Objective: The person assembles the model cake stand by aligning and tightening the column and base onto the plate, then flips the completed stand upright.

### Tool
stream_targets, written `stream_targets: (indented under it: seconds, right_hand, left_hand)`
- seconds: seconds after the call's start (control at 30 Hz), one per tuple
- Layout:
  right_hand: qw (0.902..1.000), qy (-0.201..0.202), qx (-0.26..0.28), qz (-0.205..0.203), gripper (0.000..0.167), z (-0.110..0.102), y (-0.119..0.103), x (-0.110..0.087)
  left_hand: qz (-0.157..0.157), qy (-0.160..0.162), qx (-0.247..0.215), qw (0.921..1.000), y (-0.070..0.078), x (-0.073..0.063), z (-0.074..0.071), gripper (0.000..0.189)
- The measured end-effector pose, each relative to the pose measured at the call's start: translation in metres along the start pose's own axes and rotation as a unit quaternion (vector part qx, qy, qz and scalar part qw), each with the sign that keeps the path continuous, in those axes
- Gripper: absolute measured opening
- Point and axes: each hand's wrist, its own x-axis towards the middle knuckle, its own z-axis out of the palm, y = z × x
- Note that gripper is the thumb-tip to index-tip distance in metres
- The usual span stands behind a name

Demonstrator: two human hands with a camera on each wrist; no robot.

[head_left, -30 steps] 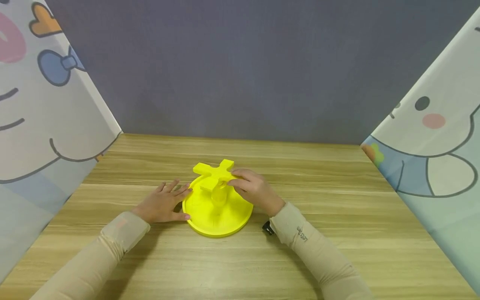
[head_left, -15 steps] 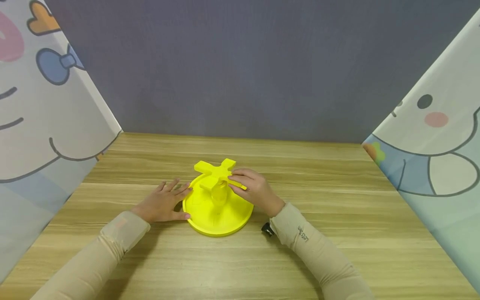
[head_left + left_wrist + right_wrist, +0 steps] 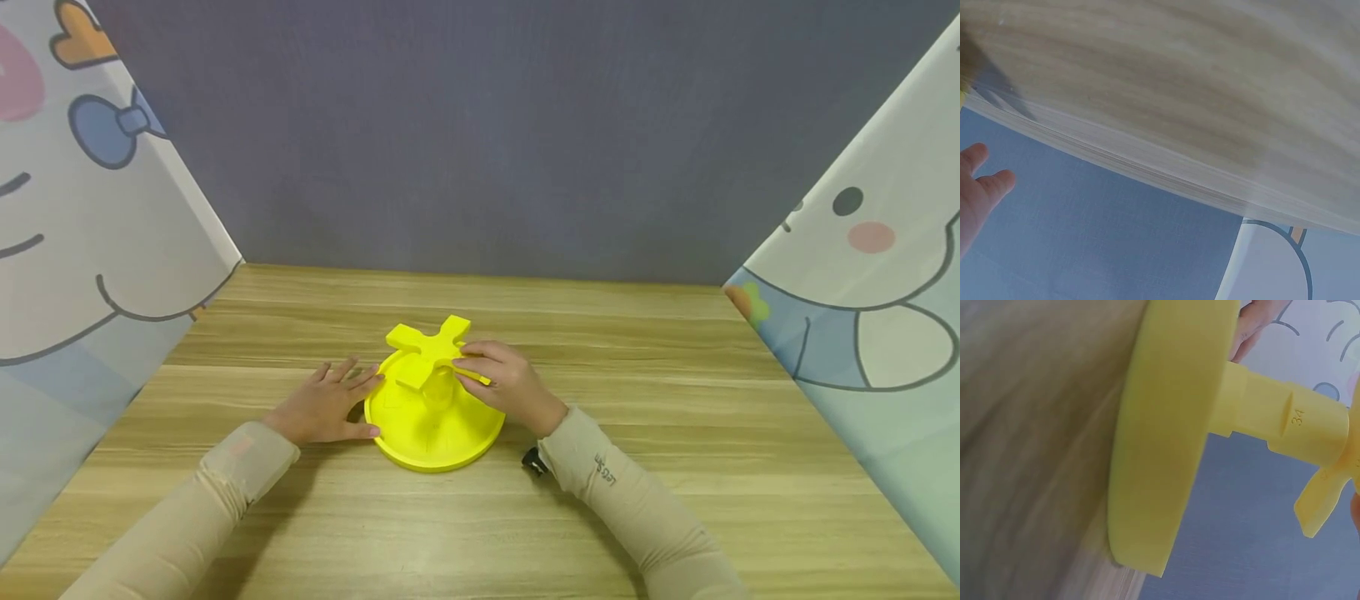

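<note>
A round yellow base (image 3: 437, 457) with a raised rim lies on the wooden table. From its middle rises a short, thick yellow post (image 3: 1316, 422), marked "34" in the right wrist view. On the post sits a flat yellow cross-shaped piece (image 3: 437, 346) with blunt arms. My right hand (image 3: 512, 388) pinches the cross's right arm between thumb and fingers, hiding part of it. My left hand (image 3: 321, 408) is spread, its thumb and fingertips touching the base's left rim. Only a bit of the left hand (image 3: 975, 200) shows in the left wrist view.
Beside the right cuff a small black object (image 3: 534, 461) shows, partly hidden by the sleeve. A dark grey panel (image 3: 480, 142) stands at the table's back. Cartoon-printed panels (image 3: 862, 250) flank the table (image 3: 637, 333) on both sides.
The cross has turned slightly on the post, its near arm shifting a little left and nearer to me. The right hand has moved slightly with it. My left hand stays at the rim.
</note>
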Motion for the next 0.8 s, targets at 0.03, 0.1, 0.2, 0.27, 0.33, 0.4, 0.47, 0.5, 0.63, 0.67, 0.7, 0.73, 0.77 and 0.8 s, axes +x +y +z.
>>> stream_targets:
  seconds: [0.03, 0.1, 0.2, 0.27, 0.33, 0.4, 0.47, 0.5, 0.63, 0.67, 0.7, 0.73, 0.77, 0.8]
  right_hand:
    - [1.0, -0.001, -0.002, -0.002, 0.024, 0.0, 0.0, 0.0]
    - [0.9999, -0.005, -0.007, -0.007, 0.025, 0.001, -0.001, -0.001]
    - [0.9998, -0.016, -0.014, -0.007, 0.027, 0.002, -0.002, -0.003]
    - [0.9996, -0.022, -0.016, -0.003, 0.028, 0.003, -0.002, -0.005]
    - [0.9995, -0.027, -0.016, 0.002, 0.028, 0.003, -0.002, -0.006]
    - [0.9992, -0.036, -0.014, 0.001, 0.028, 0.002, -0.002, -0.005]
    - [0.9986, -0.052, -0.009, -0.005, 0.028, 0.0, -0.001, -0.003]
    - [0.9981, -0.061, -0.003, -0.007, 0.029, -0.002, 0.0, -0.002]
    - [0.9947, -0.081, 0.062, 0.01, 0.032, -0.01, 0.007, 0.008]
    - [0.992, -0.08, 0.093, 0.031, 0.029, -0.012, 0.009, 0.011]
    - [0.9882, -0.077, 0.12, 0.056, 0.027, -0.014, 0.012, 0.014]
    - [0.9834, -0.075, 0.142, 0.085, 0.025, -0.017, 0.014, 0.018]
    - [0.9772, -0.076, 0.162, 0.115, 0.024, -0.019, 0.017, 0.023]
    - [0.9717, -0.085, 0.169, 0.142, 0.023, -0.021, 0.019, 0.028]
  left_hand:
    - [-0.001, -0.001, -0.001, 1.0, 0.0, 0.0, 0.0, 0.086]
    - [-0.003, -0.003, -0.003, 1.0, 0.001, 0.0, -0.001, 0.086]
    - [-0.006, -0.006, -0.005, 0.9999, 0.001, 0.0, -0.002, 0.086]
    - [-0.007, -0.007, -0.007, 0.9999, 0.001, 0.0, -0.002, 0.086]
    - [-0.008, -0.006, -0.008, 0.9999, 0.001, 0.0, -0.002, 0.087]
    - [-0.01, -0.006, -0.009, 0.9999, 0.001, 0.0, -0.001, 0.086]
    - [-0.009, -0.004, -0.007, 0.9999, 0.001, 0.0, -0.001, 0.085]
    - [-0.009, -0.003, -0.007, 0.9999, 0.001, 0.0, 0.0, 0.085]
    - [-0.007, -0.001, -0.004, 1.0, 0.0, 0.0, 0.001, 0.085]
    - [-0.006, -0.001, -0.004, 1.0, 0.0, 0.0, 0.001, 0.085]
    - [-0.006, -0.001, -0.004, 1.0, 0.0, 0.0, 0.001, 0.085]
    - [-0.005, -0.001, -0.004, 1.0, 0.0, 0.0, 0.001, 0.085]
    - [-0.003, 0.0, -0.004, 1.0, 0.0, 0.001, 0.001, 0.085]
    - [-0.002, -0.001, -0.003, 1.0, -0.001, 0.001, 0.0, 0.086]
